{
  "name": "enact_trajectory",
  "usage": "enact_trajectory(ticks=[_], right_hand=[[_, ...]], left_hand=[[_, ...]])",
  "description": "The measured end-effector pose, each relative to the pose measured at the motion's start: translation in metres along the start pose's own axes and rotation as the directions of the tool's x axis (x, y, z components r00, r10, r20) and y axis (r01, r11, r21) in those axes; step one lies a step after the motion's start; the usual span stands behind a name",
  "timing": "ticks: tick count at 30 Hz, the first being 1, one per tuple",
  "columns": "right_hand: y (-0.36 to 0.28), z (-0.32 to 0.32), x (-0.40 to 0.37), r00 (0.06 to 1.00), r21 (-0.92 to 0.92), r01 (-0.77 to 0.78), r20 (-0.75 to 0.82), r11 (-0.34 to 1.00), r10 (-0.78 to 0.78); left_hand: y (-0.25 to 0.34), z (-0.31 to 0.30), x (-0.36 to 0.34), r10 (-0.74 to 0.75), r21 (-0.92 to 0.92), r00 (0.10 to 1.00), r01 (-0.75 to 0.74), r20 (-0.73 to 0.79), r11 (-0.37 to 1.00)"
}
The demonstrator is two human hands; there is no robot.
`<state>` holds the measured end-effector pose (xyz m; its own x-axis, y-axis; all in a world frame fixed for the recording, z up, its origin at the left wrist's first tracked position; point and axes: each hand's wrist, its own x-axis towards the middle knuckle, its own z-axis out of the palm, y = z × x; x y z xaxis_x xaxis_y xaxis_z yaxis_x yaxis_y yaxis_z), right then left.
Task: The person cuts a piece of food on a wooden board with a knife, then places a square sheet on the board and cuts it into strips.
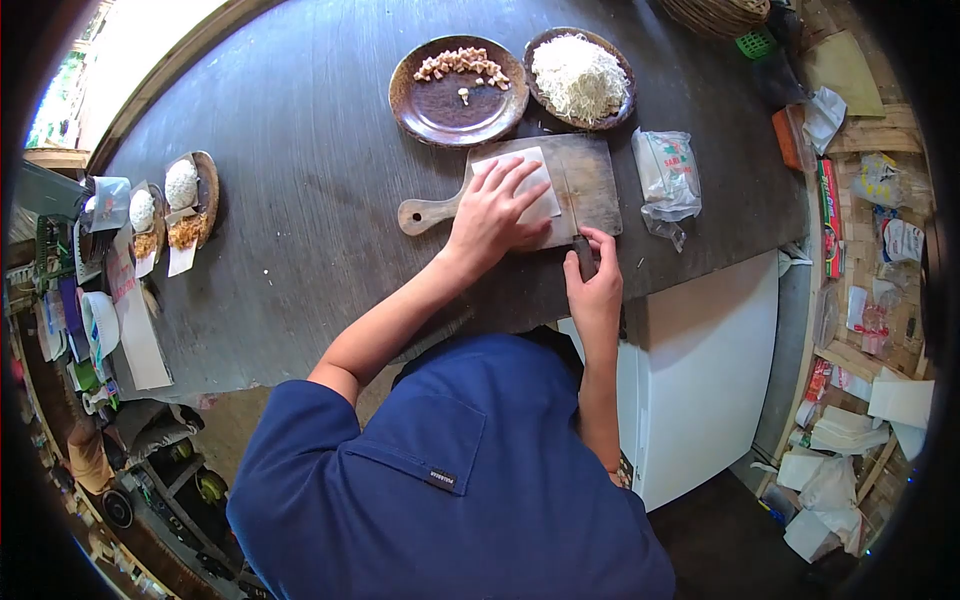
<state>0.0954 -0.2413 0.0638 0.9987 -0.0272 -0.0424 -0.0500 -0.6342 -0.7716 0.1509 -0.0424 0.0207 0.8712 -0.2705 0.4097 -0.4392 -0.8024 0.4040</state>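
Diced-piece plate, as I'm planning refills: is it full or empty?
Partly full plate: diced pieces toward the far side, near side bare.

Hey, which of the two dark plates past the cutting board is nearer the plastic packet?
The right-hand plate, heaped with pale shreds; the left-hand plate, farther from the packet, holds small brownish pieces.

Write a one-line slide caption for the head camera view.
Left hand steadies a white block on a wooden board; right hand grips a knife.
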Motion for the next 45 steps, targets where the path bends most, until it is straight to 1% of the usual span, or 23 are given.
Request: enact_trajectory(ticks=[1,2,4,5,7,8,9,11,14,18,20,24,26,27,29,30,31,33,35,37,39,41,45], right_hand=[[-0.002,0.0,0.001,1.0,-0.039,0.016,-0.014,0.999,-0.017],[-0.005,-0.001,0.001,1.0,-0.039,0.013,-0.014,0.999,-0.013],[-0.014,-0.001,0.003,0.995,-0.097,0.087,-0.037,0.991,-0.091],[-0.018,-0.002,0.003,0.996,-0.096,0.081,-0.038,0.992,-0.085],[-0.023,-0.002,0.005,0.993,-0.165,0.046,0.119,0.985,-0.026],[-0.019,0.002,0.007,0.99,-0.191,0.11,0.105,0.975,-0.091],[-0.02,0.004,0.008,0.99,-0.19,0.111,0.104,0.975,-0.093],[-0.023,0.008,0.011,0.989,-0.232,0.09,0.134,0.969,-0.059],[-0.022,0.012,0.016,0.986,-0.237,0.097,0.157,0.967,-0.06],[-0.025,0.013,0.015,0.981,-0.24,0.102,0.187,0.965,-0.057],[-0.026,0.013,0.015,0.978,-0.313,0.098,0.204,0.945,-0.034],[-0.023,0.016,0.019,0.975,-0.359,0.103,0.223,0.927,-0.022],[-0.021,0.017,0.021,0.969,-0.355,0.115,0.246,0.928,-0.026],[-0.022,0.017,0.022,0.971,-0.355,0.106,0.239,0.929,-0.02],[-0.024,0.014,0.023,0.97,-0.35,0.126,0.237,0.928,-0.042],[-0.024,0.014,0.023,0.973,-0.349,0.118,0.227,0.929,-0.039],[-0.024,0.014,0.023,0.972,-0.347,0.117,0.231,0.93,-0.036],[-0.024,0.017,0.022,0.973,-0.34,0.112,0.23,0.934,-0.033],[-0.024,0.021,0.02,0.975,-0.38,0.111,0.221,0.918,-0.027],[-0.025,0.021,0.018,0.977,-0.389,0.091,0.213,0.917,-0.007],[-0.026,0.022,0.014,0.977,-0.395,0.083,0.213,0.915,0.003],[-0.024,0.022,0.01,0.98,-0.398,0.09,0.2,0.913,-0.009],[-0.021,0.017,0.004,0.979,-0.4,0.082,0.206,0.913,0.002]], left_hand=[[0.0,0.0,0.001,-0.032,-0.032,0.999,0.032,-0.01,0.999],[0.0,0.001,0.001,-0.064,-0.023,0.998,0.063,-0.019,0.998],[-0.003,0.004,0.003,-0.068,0.008,0.998,0.068,-0.001,0.998],[-0.004,0.006,0.003,-0.075,0.038,0.997,0.074,0.013,0.996],[-0.003,0.007,0.001,-0.074,0.041,0.997,0.072,0.028,0.997],[-0.003,0.007,0.001,-0.074,0.048,0.997,0.073,0.036,0.996],[-0.003,0.008,0.001,-0.073,0.049,0.997,0.071,0.035,0.996],[-0.003,0.007,0.0,-0.067,0.015,0.998,0.066,0.008,0.998],[-0.002,0.003,0.002,-0.075,-0.02,0.997,0.075,0.021,0.997],[-0.003,0.007,0.0,-0.076,-0.028,0.997,0.076,-0.007,0.997],[-0.002,0.004,0.001,-0.075,-0.044,0.997,0.075,-0.005,0.996],[-0.004,0.003,0.002,-0.064,-0.056,0.998,0.063,-0.01,0.996],[-0.007,0.005,0.005,-0.171,-0.2,0.982,0.153,-0.075,0.968],[-0.009,0.006,0.007,-0.164,-0.203,0.984,0.147,-0.07,0.968],[-0.013,0.002,0.019,-0.113,-0.311,0.992,0.094,-0.046,0.946],[-0.018,0.003,0.023,-0.07,-0.275,0.998,0.069,0.005,0.959],[-0.02,0.003,0.026,-0.061,-0.275,0.998,0.061,0.007,0.96],[-0.022,0.001,0.03,-0.063,-0.276,0.996,0.077,0.058,0.958],[-0.025,0.003,0.031,-0.048,-0.275,0.997,0.064,0.062,0.959],[-0.026,0.006,0.029,-0.023,-0.18,0.999,0.031,0.049,0.983],[-0.025,0.007,0.029,-0.02,-0.182,0.999,0.027,0.037,0.983],[-0.025,0.008,0.029,-0.011,-0.166,1.0,0.009,-0.012,0.986],[-0.024,0.008,0.031,-0.006,-0.169,1.0,0.006,0.002,0.986]])
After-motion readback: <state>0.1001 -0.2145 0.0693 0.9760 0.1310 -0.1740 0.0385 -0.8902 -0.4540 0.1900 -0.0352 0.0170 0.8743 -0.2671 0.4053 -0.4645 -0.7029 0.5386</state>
